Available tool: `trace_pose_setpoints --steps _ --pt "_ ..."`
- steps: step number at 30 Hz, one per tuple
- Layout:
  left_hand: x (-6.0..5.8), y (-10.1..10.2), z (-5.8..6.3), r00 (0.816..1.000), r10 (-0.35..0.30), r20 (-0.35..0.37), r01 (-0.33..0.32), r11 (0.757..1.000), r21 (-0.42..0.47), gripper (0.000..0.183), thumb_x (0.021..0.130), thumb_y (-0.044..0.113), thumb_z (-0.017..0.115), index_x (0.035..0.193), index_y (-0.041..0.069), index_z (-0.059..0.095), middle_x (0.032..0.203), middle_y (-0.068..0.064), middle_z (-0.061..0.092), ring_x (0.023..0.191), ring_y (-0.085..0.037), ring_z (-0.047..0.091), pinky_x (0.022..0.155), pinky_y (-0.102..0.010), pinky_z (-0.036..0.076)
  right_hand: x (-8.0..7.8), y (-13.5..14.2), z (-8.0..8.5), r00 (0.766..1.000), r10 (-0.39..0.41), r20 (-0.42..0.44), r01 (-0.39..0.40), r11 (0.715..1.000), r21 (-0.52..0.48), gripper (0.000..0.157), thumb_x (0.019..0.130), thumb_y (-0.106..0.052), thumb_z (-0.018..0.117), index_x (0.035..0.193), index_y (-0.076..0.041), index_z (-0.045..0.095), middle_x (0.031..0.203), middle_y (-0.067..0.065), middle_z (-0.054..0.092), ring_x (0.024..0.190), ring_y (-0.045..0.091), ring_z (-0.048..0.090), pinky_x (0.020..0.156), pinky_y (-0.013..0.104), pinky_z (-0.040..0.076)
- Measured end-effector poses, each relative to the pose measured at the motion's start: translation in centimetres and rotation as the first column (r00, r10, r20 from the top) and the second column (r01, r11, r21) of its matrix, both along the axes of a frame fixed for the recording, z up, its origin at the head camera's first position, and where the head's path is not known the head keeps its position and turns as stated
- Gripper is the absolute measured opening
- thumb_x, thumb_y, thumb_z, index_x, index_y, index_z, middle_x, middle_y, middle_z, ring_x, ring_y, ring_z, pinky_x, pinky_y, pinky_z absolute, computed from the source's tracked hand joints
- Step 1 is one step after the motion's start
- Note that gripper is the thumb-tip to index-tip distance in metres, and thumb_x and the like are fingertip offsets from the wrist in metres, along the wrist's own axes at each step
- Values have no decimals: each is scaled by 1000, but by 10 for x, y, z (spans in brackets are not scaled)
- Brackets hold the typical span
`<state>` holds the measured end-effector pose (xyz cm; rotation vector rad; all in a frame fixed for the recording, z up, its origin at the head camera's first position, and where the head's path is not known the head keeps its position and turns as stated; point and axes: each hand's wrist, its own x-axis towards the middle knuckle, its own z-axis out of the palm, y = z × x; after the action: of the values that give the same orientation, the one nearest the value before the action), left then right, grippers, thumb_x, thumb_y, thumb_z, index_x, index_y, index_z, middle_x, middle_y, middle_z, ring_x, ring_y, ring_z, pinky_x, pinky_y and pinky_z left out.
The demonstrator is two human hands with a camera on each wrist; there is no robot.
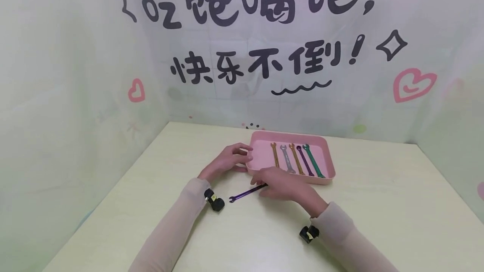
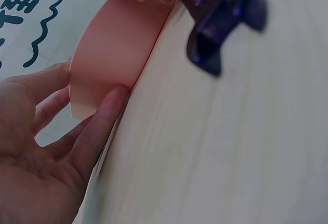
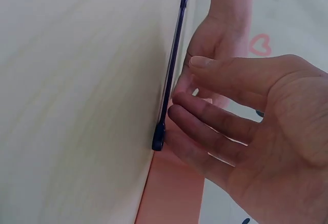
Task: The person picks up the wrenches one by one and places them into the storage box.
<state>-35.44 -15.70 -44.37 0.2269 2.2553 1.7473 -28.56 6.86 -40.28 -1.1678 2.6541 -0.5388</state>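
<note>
A purple wrench [image 1: 247,192] lies in front of the pink tray [image 1: 330,167], its far end hidden by my right hand [image 1: 281,184] in the head view. That hand's fingertips are close against the wrench's ring end [image 3: 159,137], with the thumb apart from it; whether they touch cannot be told. My left hand [image 1: 230,158] holds the tray's left end. In the left wrist view its thumb [image 2: 110,103] presses low on the tray wall [image 2: 118,39] and its fingers reach the rim. The wrench's open end [image 2: 225,26] shows blurred there.
Inside the tray lie several wrenches side by side: gold, silver [image 1: 287,159], another gold, purple [image 1: 305,160] and green [image 1: 314,160]. The pale table [image 1: 242,238] ends at a printed curtain [image 1: 227,104] behind the tray. Each sleeve carries a small black camera [image 1: 214,200].
</note>
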Motion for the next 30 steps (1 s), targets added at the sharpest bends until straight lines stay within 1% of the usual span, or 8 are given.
trace_pose_setpoints --steps 5,8,11,15,18,24,30 --pt "0 -1 -1 1000 13 1 -13 1000 0 44 98 19 72 140 11 60 135 -21 56 105 -28 71 85 -39 67 1 -3 -2 1000 -3 -14 3 1000 28 28 90 -5 77 115 -15 77 106 -2 74 92 14 63 89 32 59" --pt "0 -2 -2 1000 16 7 -16 1000 0 45 98 20 72 141 11 60 136 -21 56 105 -27 71 85 -38 67 2 -4 -2 1000 -10 -15 11 998 54 20 90 -6 78 106 -17 78 96 -6 73 85 11 62 84 28 58" --pt "1 -2 -2 1000 8 11 -8 1000 7 45 98 17 72 141 9 59 136 -22 56 104 -27 70 86 -39 67 4 -5 -3 1000 -9 -29 11 997 79 14 89 -8 80 99 -18 79 90 -8 72 81 9 59 81 26 56" --pt "0 -1 0 1000 9 12 -9 1000 9 44 98 16 71 141 9 60 134 -22 56 103 -27 70 86 -39 67 4 -6 -4 999 -5 -52 9 997 79 17 88 -8 79 102 -17 81 95 -8 75 83 9 60 82 27 56" --pt "0 -1 1 1000 16 14 -16 1000 4 45 98 17 72 141 11 60 134 -21 57 103 -25 70 86 -38 67 3 -6 -5 999 -2 -42 5 998 66 17 89 -9 79 103 -17 81 96 -8 76 83 8 60 82 26 56" --pt "1 -1 2 1000 14 12 -14 1000 -5 44 98 18 72 140 12 61 135 -20 57 104 -25 69 86 -38 67 1 -4 -5 1000 1 10 -1 999 38 12 90 -7 78 93 -18 81 84 -10 72 76 8 59 74 22 54" --pt "0 -1 1 1000 13 9 -13 1000 -5 44 98 18 72 140 12 61 135 -20 57 104 -25 70 86 -38 67 3 -2 -3 998 -24 58 20 998 68 13 89 -7 78 90 -20 78 80 -11 68 74 8 59 70 21 54"
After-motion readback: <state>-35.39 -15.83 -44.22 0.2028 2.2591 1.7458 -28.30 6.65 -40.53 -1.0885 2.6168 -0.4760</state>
